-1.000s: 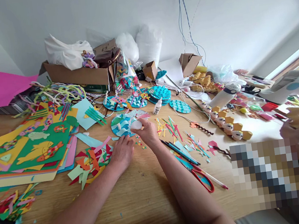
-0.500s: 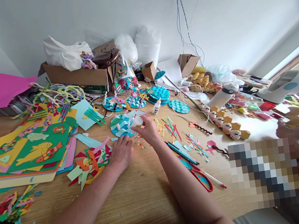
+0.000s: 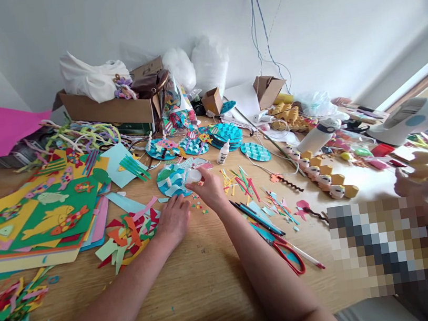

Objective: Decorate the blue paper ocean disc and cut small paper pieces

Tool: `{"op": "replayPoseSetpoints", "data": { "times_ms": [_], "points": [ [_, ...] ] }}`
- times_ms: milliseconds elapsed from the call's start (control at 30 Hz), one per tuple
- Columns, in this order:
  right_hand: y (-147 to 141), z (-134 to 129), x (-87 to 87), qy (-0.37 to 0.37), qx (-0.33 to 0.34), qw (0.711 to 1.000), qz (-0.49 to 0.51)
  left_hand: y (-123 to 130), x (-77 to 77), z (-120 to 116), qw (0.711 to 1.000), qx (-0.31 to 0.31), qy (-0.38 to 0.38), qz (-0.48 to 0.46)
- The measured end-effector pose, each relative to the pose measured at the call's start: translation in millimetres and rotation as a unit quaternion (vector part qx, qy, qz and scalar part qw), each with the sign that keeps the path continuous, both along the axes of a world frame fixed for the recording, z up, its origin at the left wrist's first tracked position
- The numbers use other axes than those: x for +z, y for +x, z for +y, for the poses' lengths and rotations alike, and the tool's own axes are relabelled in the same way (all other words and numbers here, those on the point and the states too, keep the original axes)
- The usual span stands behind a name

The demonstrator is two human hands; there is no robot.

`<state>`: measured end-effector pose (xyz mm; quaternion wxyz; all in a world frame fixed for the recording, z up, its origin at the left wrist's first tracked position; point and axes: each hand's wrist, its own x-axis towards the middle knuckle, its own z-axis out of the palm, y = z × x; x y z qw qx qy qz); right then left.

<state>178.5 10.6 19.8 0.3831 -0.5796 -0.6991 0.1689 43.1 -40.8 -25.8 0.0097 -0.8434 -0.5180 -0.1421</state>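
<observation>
A round blue paper disc [image 3: 167,189] with white wavy strips and a green patch lies on the wooden table. My right hand [image 3: 210,186] pinches a small, whitish, translucent round piece [image 3: 193,176] over the disc's right side; its exact kind is unclear. Flat on the table just below the disc rests my left hand [image 3: 175,219], fingers stretched out and holding nothing. Whether its fingertips touch the disc's edge I cannot tell. Tiny coloured paper bits [image 3: 200,205] lie between my hands. Behind my right hand stands a small white glue bottle [image 3: 223,153].
Paper scraps [image 3: 131,233] lie beside my left forearm, coloured sheets [image 3: 47,221] farther left. Red-handled scissors [image 3: 289,256] and pens [image 3: 260,219] are right of my right forearm. Stacked blue discs [image 3: 227,136] stand behind. Another person's hands [image 3: 420,187] work at far right.
My right hand and the whitish piece have shifted very slightly left and down over the disc. My left hand stays in place. The whole view has tilted a little.
</observation>
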Motion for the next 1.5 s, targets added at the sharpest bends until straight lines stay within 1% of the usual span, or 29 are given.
{"op": "replayPoseSetpoints", "data": {
  "times_ms": [133,233,433,600,800,1100,1300,1500],
  "points": [
    [-0.5,-0.2,-0.1,-0.004,0.014,1.0,-0.005,-0.1,-0.6,0.5,1.0,0.001,0.001,-0.004],
    [0.6,0.5,0.8,-0.009,-0.001,1.0,-0.001,-0.4,-0.4,0.2,1.0,0.001,0.001,-0.007],
    [3.2,2.6,0.1,0.024,0.01,0.999,0.033,-0.6,1.3,-1.0,1.0,-0.003,-0.001,-0.003],
    [2.2,1.0,0.2,0.018,0.0,1.0,0.003,-0.5,0.0,-0.5,1.0,0.001,0.001,-0.004],
    [1.7,0.6,-0.5,0.003,-0.008,1.0,0.006,-1.0,-1.7,-0.1,1.0,-0.002,0.0,-0.003],
    [2.7,2.2,-5.3,0.023,-0.003,1.0,0.014,-0.9,-3.8,0.8,1.0,-0.003,0.003,-0.011],
    [0.7,-0.3,-1.8,0.008,-0.008,1.0,0.004,-1.3,-4.0,1.0,1.0,-0.005,0.005,-0.02],
    [0.0,-1.8,0.8,0.008,-0.001,1.0,-0.008,-1.6,-4.7,1.2,1.0,-0.005,0.005,-0.024]
  ]
}}
